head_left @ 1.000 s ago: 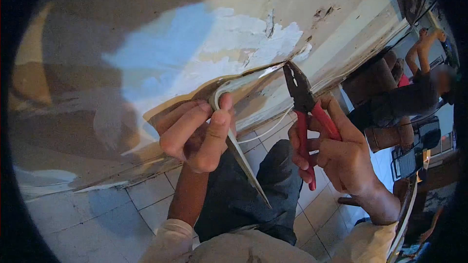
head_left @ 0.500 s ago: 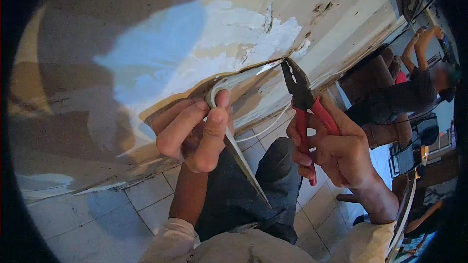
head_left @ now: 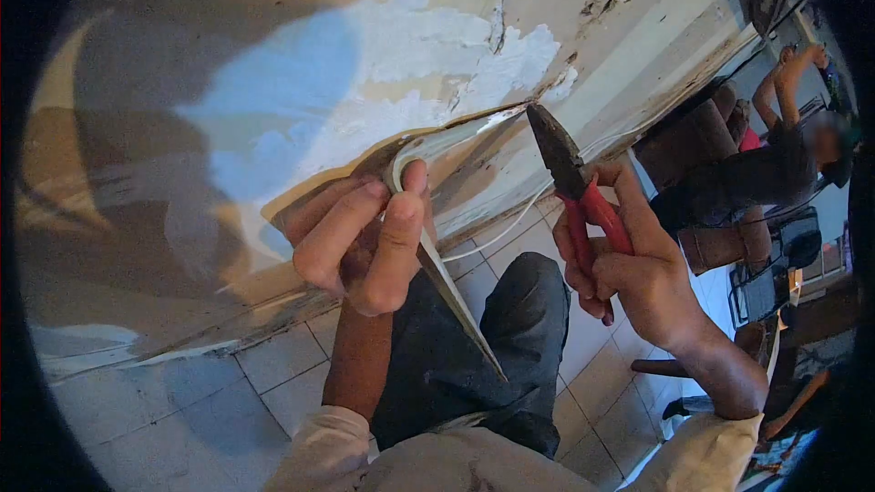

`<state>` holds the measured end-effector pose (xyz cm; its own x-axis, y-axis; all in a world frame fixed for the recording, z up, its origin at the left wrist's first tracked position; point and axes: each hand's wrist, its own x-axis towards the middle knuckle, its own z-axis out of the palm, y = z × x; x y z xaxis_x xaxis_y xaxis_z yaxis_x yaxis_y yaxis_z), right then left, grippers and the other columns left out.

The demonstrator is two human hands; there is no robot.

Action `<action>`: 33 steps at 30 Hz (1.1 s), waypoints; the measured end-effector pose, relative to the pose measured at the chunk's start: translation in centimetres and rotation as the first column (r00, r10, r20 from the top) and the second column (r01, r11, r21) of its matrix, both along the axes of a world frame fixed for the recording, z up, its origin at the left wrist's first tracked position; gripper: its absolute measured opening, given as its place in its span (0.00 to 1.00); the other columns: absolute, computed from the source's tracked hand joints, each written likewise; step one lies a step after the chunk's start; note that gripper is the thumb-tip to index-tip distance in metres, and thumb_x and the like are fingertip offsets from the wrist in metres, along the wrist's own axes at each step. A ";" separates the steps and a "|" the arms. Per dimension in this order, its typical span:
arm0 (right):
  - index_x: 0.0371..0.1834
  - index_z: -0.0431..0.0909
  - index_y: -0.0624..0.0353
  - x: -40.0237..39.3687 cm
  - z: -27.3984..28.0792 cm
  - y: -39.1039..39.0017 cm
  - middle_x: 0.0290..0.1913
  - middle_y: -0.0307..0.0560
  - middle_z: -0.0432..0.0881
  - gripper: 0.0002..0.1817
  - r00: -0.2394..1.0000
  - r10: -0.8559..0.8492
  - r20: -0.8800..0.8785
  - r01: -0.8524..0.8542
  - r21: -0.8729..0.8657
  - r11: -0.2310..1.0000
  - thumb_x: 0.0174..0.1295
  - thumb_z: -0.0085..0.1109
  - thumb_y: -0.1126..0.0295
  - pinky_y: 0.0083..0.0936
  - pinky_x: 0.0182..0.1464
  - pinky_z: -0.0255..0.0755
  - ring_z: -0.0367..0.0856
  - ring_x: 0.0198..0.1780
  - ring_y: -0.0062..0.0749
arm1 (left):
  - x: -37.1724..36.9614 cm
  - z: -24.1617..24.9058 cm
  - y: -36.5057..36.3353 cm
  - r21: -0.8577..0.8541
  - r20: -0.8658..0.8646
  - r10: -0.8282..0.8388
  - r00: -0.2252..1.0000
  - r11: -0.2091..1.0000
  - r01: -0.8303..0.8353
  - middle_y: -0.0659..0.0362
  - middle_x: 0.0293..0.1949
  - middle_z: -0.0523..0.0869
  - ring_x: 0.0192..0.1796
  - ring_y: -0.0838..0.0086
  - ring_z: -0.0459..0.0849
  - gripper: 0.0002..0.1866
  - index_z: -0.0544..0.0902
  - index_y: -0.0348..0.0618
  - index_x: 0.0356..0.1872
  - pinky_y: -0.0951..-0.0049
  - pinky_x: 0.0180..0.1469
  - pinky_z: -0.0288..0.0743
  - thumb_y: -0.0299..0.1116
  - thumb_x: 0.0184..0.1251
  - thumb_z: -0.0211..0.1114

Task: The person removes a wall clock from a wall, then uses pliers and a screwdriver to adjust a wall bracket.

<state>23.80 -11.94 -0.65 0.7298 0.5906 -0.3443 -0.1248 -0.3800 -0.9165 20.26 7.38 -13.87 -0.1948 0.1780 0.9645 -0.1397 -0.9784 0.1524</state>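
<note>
The left hand (head_left: 360, 251) pinched a bent strip (head_left: 452, 296); the right hand (head_left: 643, 278) gripped pliers (head_left: 567, 173) near the wall's (head_left: 629, 59) lower edge.

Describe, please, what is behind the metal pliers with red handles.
Behind the pliers, gripped in the right hand, the patchily painted, stained wall shows, and lower down the pale tiled floor. A thin white cable seems to pass behind; that covered stretch cannot be seen.
</note>
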 end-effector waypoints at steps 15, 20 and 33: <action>0.62 0.60 0.69 1.3 0.0 -1.1 0.51 0.61 0.76 0.32 0.973 0.047 -0.224 -0.010 0.162 0.987 0.47 0.44 0.81 0.33 0.48 0.82 0.86 0.47 0.45 | 0.7 0.3 0.3 0.051 0.063 0.017 0.998 0.998 -0.020 0.56 0.42 0.72 0.39 0.69 0.78 0.16 0.80 0.48 0.46 0.72 0.37 0.75 0.25 0.58 0.74; 0.63 0.61 0.69 1.6 1.2 -0.8 0.51 0.59 0.77 0.32 0.973 0.120 -0.196 -0.097 0.119 0.988 0.48 0.44 0.81 0.29 0.45 0.81 0.86 0.45 0.41 | 1.0 0.4 0.2 0.037 0.067 -0.012 0.998 0.999 0.010 0.56 0.42 0.72 0.37 0.69 0.79 0.17 0.80 0.47 0.47 0.72 0.37 0.76 0.24 0.58 0.75; 0.57 0.64 0.66 2.5 1.9 -0.9 0.42 0.51 0.75 0.27 0.985 0.006 -0.170 0.007 0.075 0.997 0.49 0.41 0.83 0.24 0.34 0.74 0.77 0.33 0.30 | 2.5 1.8 -1.0 0.015 0.051 -0.007 0.999 1.000 0.006 0.57 0.41 0.73 0.39 0.70 0.79 0.13 0.82 0.46 0.44 0.72 0.37 0.77 0.25 0.59 0.74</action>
